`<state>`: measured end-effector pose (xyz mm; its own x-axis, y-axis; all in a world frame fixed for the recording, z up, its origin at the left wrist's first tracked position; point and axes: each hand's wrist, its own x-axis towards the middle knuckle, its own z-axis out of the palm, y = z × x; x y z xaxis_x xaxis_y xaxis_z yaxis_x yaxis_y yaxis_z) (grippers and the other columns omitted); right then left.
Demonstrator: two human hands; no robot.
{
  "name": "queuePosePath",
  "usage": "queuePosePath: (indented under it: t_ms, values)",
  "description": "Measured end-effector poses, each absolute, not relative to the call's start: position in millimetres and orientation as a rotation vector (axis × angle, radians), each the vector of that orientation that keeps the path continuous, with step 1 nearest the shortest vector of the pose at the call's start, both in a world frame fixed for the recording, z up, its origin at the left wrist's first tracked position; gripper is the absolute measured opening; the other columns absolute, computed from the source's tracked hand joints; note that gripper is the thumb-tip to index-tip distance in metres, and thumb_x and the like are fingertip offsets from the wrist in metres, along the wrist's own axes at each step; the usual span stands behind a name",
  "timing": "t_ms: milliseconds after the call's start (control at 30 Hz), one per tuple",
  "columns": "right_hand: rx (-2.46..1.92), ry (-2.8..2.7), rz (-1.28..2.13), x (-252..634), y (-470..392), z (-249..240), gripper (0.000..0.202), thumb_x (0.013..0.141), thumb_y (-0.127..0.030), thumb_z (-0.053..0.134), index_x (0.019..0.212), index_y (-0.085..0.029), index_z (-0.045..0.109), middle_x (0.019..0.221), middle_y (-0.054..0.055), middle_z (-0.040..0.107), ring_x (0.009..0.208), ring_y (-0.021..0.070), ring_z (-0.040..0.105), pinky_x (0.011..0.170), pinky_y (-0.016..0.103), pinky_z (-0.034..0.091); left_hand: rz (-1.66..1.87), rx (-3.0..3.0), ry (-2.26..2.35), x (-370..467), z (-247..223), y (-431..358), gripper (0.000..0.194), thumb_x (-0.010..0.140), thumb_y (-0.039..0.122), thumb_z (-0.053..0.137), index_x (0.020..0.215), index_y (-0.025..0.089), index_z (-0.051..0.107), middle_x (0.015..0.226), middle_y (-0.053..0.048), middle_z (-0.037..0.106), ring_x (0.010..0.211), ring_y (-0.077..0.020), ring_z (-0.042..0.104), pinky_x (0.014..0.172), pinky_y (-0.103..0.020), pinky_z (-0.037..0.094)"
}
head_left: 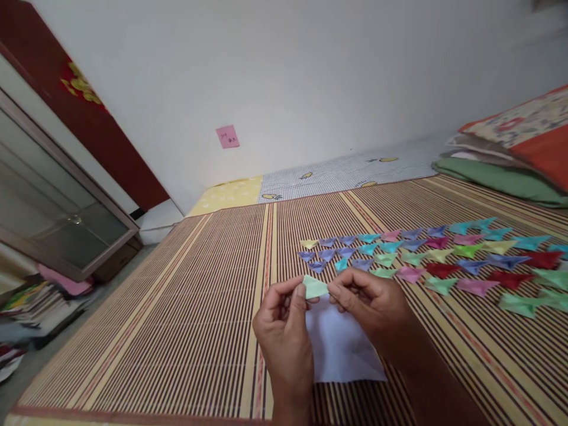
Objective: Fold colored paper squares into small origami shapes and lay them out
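I see the left hand point(284, 319) grasping a pale green folded paper point(314, 287) by its left end, thumb against bent fingers. The right hand point(373, 302) pinches the pointed right end, fingers curled. Between them they hold the paper up over the far end of a white sheet point(344, 352), which lies on the striped mat point(190, 307) towards its near edge.

Past the right hand, I have rows of small folded paper pieces point(478, 287) in green, blue, pink, red, purple and yellow, spread over the mat's right part, short of its far edge. Beyond that edge runs a checkered cloth point(328, 173), with a yellow cloth point(233, 192) by the mat's far left corner. A green cushion point(497, 177) and an orange floral pillow point(544, 157) are piled at the far edge on my right. A pink note point(228, 136) sticks to the white wall point(310, 77); past the mat's left edge I make out a framed glass panel point(66, 207).
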<state>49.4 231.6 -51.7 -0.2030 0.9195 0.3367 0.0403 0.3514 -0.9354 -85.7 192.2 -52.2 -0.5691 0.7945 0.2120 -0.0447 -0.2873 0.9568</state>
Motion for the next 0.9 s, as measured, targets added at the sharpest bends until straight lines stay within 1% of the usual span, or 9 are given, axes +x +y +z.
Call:
queuePosePath:
  t_ms: [200, 300, 400, 533, 633, 667, 733, 833, 900]
  values:
    - [-0.860, -1.614, 0.975, 51, 231, -51, 0.026, 0.096, -0.030, 0.059, 0.072, -0.021, 0.061, 0.065, -0.003, 0.058, 0.062, 0.0137, 0.054, 0.057, 0.025, 0.041, 1.896, 0.903, 1.283, -84, -53, 191, 0.017, 0.081, 0.031, 0.081, 0.091, 0.017, 0.078, 0.075, -0.002, 0.074, 0.064, -0.0134, 0.068, 0.061, -0.023, 0.058]
    - [-0.836, -1.662, 1.071, 52, 232, -50, 0.019, 0.095, -0.031, 0.062, 0.080, -0.021, 0.067, 0.069, -0.002, 0.062, 0.065, 0.0141, 0.058, 0.060, 0.025, 0.045, 1.877, 0.983, 1.314, -83, -52, 191, 0.015, 0.084, 0.030, 0.079, 0.090, 0.017, 0.078, 0.076, -0.003, 0.075, 0.067, -0.0145, 0.069, 0.063, -0.023, 0.058]
    - [-0.809, -1.574, 1.133, 49, 232, -49, 0.013, 0.093, -0.033, 0.067, 0.089, -0.021, 0.071, 0.076, -0.001, 0.067, 0.071, 0.0156, 0.064, 0.064, 0.025, 0.050, 1.808, 1.168, 1.324, -80, -52, 190, 0.010, 0.089, 0.029, 0.074, 0.090, 0.019, 0.079, 0.081, -0.003, 0.076, 0.073, -0.0163, 0.072, 0.068, -0.025, 0.059]
    - [-0.813, -1.494, 1.037, 43, 229, -49, 0.016, 0.094, -0.029, 0.065, 0.080, -0.021, 0.068, 0.073, -0.002, 0.066, 0.069, 0.0153, 0.062, 0.065, 0.025, 0.050, 1.777, 1.293, 1.362, -75, -54, 189, 0.009, 0.092, 0.028, 0.071, 0.094, 0.022, 0.077, 0.085, -0.003, 0.076, 0.076, -0.0165, 0.072, 0.071, -0.026, 0.058]
    - [-0.798, -1.474, 0.985, 42, 228, -49, 0.019, 0.094, -0.027, 0.064, 0.076, -0.021, 0.066, 0.070, -0.002, 0.063, 0.067, 0.0140, 0.059, 0.063, 0.025, 0.048, 1.765, 1.175, 1.335, -74, -52, 188, 0.014, 0.088, 0.027, 0.075, 0.100, 0.022, 0.073, 0.085, -0.002, 0.075, 0.076, -0.0154, 0.071, 0.070, -0.025, 0.058]
    - [-0.788, -1.465, 0.990, 43, 228, -50, 0.019, 0.094, -0.027, 0.063, 0.076, -0.021, 0.065, 0.069, -0.003, 0.061, 0.065, 0.0137, 0.058, 0.061, 0.025, 0.047, 1.725, 1.134, 1.297, -74, -51, 189, 0.015, 0.086, 0.026, 0.077, 0.099, 0.021, 0.072, 0.083, -0.001, 0.074, 0.074, -0.0149, 0.070, 0.069, -0.024, 0.057]
    - [-0.772, -1.447, 1.025, 44, 228, -50, 0.020, 0.094, -0.028, 0.063, 0.075, -0.021, 0.063, 0.067, -0.003, 0.059, 0.061, 0.0130, 0.056, 0.057, 0.024, 0.045, 1.601, 1.109, 1.210, -76, -48, 189, 0.011, 0.085, 0.027, 0.076, 0.089, 0.019, 0.070, 0.073, 0.000, 0.072, 0.065, -0.0134, 0.067, 0.063, -0.023, 0.055]
    - [-0.757, -1.394, 1.097, 45, 229, -52, 0.022, 0.095, -0.030, 0.063, 0.075, -0.021, 0.061, 0.063, -0.005, 0.053, 0.054, 0.0116, 0.051, 0.052, 0.025, 0.043, 1.466, 1.155, 1.150, -78, -45, 189, 0.023, 0.091, 0.032, 0.070, 0.074, 0.017, 0.067, 0.061, -0.001, 0.070, 0.058, -0.0124, 0.063, 0.060, -0.022, 0.050]
    - [-0.752, -1.377, 1.109, 45, 229, -53, 0.023, 0.096, -0.030, 0.062, 0.075, -0.021, 0.059, 0.062, -0.006, 0.050, 0.053, 0.0110, 0.048, 0.051, 0.025, 0.042, 1.449, 1.201, 1.151, -78, -44, 187, 0.028, 0.095, 0.034, 0.066, 0.073, 0.017, 0.067, 0.064, -0.003, 0.072, 0.060, -0.0131, 0.064, 0.061, -0.023, 0.048]
